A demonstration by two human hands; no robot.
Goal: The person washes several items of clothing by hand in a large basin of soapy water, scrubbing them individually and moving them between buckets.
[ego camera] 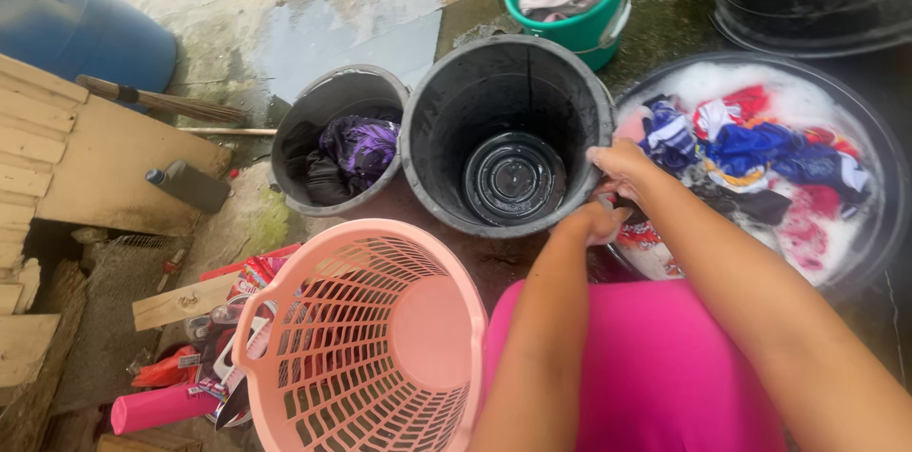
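1. Down at the rim where the wide soapy basin [860, 143] meets the big dark bucket [427, 110], both hands are at work; the basin sits at about three o'clock from the frame's centre.
2. The left hand [591, 222] is curled shut, knuckles up, and seems to be gripping a bit of wet cloth at the basin's near edge, though what is inside the fist is hidden.
3. The right hand [622, 165] lies just above it, fingers bent down over the same spot; whether it is clamped on fabric or only pressing on it cannot be told.
4. The wash itself, a heap of blue, red and white clothes [750, 148], lies in suds inside the basin, just right of the hands.
5. As a judgement on progress: most of the load looks unwashed or mid-wash, since nearly all of it sits in the foam.
6. The big dark bucket holds only a little water and no clothes.
7. A smaller dark bucket [294, 120] at ten o'clock holds a purple and a dark garment.
8. The pink laundry basket [285, 348] at seven o'clock is empty, and the green bucket [594, 29] at twelve o'clock holds a pale cloth.
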